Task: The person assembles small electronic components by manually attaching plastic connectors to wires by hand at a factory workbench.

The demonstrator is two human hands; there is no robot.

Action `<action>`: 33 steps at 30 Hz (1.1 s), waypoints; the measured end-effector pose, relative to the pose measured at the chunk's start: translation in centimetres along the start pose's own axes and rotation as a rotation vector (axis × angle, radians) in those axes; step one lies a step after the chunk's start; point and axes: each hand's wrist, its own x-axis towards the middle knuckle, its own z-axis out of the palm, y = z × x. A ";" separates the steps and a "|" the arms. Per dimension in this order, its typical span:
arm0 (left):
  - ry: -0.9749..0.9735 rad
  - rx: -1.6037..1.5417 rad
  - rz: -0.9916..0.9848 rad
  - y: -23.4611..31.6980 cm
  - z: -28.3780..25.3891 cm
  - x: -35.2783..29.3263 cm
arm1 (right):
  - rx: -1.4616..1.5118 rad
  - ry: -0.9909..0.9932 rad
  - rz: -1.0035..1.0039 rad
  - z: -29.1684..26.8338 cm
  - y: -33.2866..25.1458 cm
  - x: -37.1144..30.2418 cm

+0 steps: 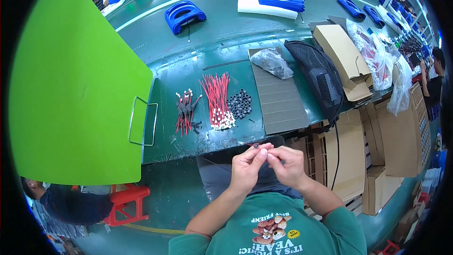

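Observation:
My left hand (245,170) and my right hand (289,164) meet just off the table's near edge, fingers pinched together. Between the fingertips is a small black sleeve (256,146) on a thin wire lead whose pale end sticks out to the left. The rest of the lead is hidden by my fingers. On the table lies a bundle of red wire leads (216,97) with white connectors. Left of it is a smaller group of red leads (187,108) with black pieces around their middles. A pile of black ring-shaped sleeves (239,104) sits right of the bundle.
A large green panel (75,85) with a wire handle (143,122) rises at left. Right are a cardboard sheet (279,94), a black mesh bag (317,78) and cardboard boxes (347,56). Blue plastic housings (185,16) stand farther back. A red stool (127,205) is lower left.

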 end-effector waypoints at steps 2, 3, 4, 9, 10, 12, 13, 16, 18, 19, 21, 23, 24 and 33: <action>0.020 -0.098 -0.073 -1.0 -0.7 0.6 | -0.043 -0.055 -0.038 -0.1 0.1 0.3; 0.043 -0.076 -0.019 -1.3 -1.0 1.2 | -0.034 -0.016 -0.108 -0.4 0.1 0.9; 0.057 -0.069 0.016 -1.3 -1.1 1.9 | -0.025 0.022 -0.175 -0.9 0.3 1.5; 0.054 -0.092 -0.132 -1.4 -2.4 5.0 | -0.455 0.144 -0.308 -3.0 2.2 5.0; 0.023 -0.035 -0.143 -1.7 -2.6 5.4 | -0.494 0.124 -0.325 -3.1 2.5 5.3; 0.042 -0.046 -0.196 -2.2 -2.4 5.8 | -0.534 0.102 -0.342 -3.0 2.6 5.3; 0.071 0.047 -0.222 -1.8 -1.8 5.7 | -0.397 0.153 -0.291 -2.9 2.5 5.0; 0.110 0.148 -0.225 -2.3 -1.0 5.4 | -0.258 0.225 -0.256 -3.0 2.4 5.0; 0.125 0.153 -0.247 -2.0 -0.6 5.1 | -0.256 0.252 -0.269 -3.1 2.6 5.3; 0.123 0.158 -0.252 -1.8 -0.5 4.9 | -0.271 0.215 -0.298 -3.1 2.8 5.5; 0.142 0.069 -0.275 -1.5 -0.5 4.7 | -0.283 0.185 -0.321 -3.0 3.0 5.4; 0.123 0.031 -0.313 -1.3 -0.6 4.9 | -0.216 0.151 -0.297 -2.8 3.0 5.0; 0.103 -0.013 -0.346 -1.3 -0.6 5.1 | -0.212 0.153 -0.293 -2.8 3.1 5.0; 0.151 0.087 -0.277 -2.1 0.7 7.3 | -0.127 0.161 -0.271 -2.6 3.4 5.1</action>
